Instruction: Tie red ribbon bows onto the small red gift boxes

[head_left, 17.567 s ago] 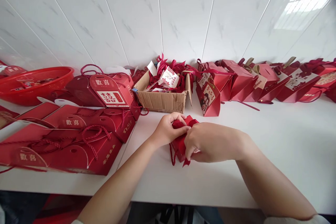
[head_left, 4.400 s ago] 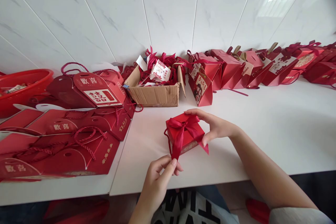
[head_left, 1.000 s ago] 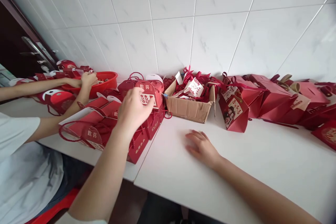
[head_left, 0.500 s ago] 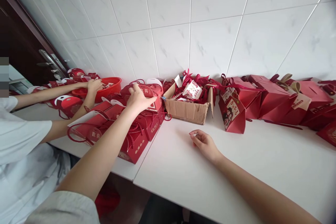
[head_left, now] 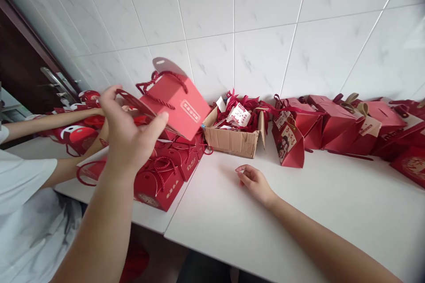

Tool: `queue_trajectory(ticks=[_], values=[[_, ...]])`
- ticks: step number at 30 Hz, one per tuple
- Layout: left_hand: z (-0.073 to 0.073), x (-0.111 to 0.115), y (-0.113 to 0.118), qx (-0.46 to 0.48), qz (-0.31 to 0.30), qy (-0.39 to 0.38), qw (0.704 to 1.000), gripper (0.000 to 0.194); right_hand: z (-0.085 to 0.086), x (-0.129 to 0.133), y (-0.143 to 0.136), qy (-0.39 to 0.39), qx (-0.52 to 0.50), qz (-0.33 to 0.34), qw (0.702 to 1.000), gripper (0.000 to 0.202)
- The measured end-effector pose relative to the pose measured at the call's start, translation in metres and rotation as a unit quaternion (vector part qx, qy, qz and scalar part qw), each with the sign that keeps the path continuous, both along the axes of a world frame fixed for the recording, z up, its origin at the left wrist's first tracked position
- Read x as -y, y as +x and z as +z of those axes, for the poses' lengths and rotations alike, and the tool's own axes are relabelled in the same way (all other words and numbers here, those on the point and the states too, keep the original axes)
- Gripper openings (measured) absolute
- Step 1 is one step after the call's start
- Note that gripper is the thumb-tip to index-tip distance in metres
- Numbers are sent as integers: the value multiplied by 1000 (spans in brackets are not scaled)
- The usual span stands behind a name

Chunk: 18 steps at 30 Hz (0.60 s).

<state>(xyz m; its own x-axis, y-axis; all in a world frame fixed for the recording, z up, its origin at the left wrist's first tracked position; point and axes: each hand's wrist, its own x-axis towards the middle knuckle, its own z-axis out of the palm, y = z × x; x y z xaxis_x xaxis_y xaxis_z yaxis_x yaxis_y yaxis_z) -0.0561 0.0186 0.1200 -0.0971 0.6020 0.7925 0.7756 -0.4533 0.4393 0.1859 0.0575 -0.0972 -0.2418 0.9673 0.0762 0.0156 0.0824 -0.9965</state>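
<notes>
My left hand grips a red gift box with twisted cord handles and holds it tilted in the air. Beneath it, more red gift boxes with gold print stand packed together on the white table. My right hand rests on the table with its fingers curled; I see nothing in them. Just beyond that hand sits an open cardboard box filled with dark red ribbons and printed cards.
Along the tiled wall on the right runs a row of red ribboned boxes, the nearest a triangular one with a picture card. At the left a co-worker in a white sleeve reaches among other red boxes. A table seam runs beside the packed boxes.
My left hand has lifted a red gift box off the packed group, raising and tilting it. My right hand stays in place on the table. The view has shifted slightly.
</notes>
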Motion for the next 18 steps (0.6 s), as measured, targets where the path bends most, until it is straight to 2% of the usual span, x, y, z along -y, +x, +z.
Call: queue_trajectory(ticks=[2, 4, 7, 10, 13, 15, 18], values=[[-14, 10, 14, -15, -149, 14, 989, 90, 3, -1, 0, -8, -21, -10, 1000, 29], [-35, 12, 31, -56, -242, -52, 967, 88, 7, -2, 1, -13, -48, -25, 998, 28], [-72, 1, 50, -140, -268, -166, 939, 87, 10, -6, 5, -21, -91, -60, 994, 27], [-100, -17, 56, -140, -291, -219, 921, 75, 8, -11, 11, -33, -114, -115, 986, 30], [-113, -32, 52, -107, -320, -277, 899, 73, 7, -16, 15, -25, -115, -170, 978, 32], [-117, -39, 50, -76, -364, -325, 870, 74, 12, -18, 17, -8, -112, -184, 976, 32], [-121, -49, 53, 10, -440, -383, 812, 86, 32, -22, 27, 17, -98, -157, 983, 33]])
